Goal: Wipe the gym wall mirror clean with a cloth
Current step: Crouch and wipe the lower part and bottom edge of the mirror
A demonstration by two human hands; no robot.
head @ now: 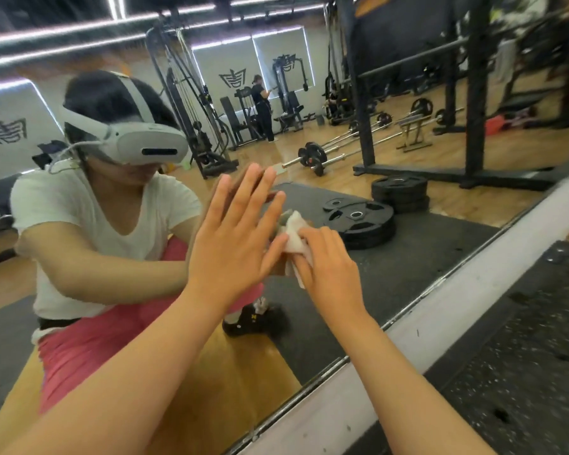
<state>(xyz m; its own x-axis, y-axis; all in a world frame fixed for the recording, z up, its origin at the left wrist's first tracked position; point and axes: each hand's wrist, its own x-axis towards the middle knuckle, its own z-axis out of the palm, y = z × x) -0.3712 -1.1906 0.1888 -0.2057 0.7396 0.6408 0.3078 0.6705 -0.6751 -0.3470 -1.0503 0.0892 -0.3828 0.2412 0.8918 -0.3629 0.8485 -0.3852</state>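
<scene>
**Mirror wipe under way, low on the pane**

The left hand lies flat on the gym wall mirror, fingers straight and spread, holding nothing. This is judged to be a brace for a body leaning in low. Just beside it, the right hand covers a bunched white cloth, fingers nearly straight and pressing it to the glass. The thumb is hidden, so a pinch cannot be ruled out. The cloth sits between hand and mirror, near the bottom trim. Bunching likely concentrates pressure on one small patch. How much of the pane is already clean cannot be told.
</scene>
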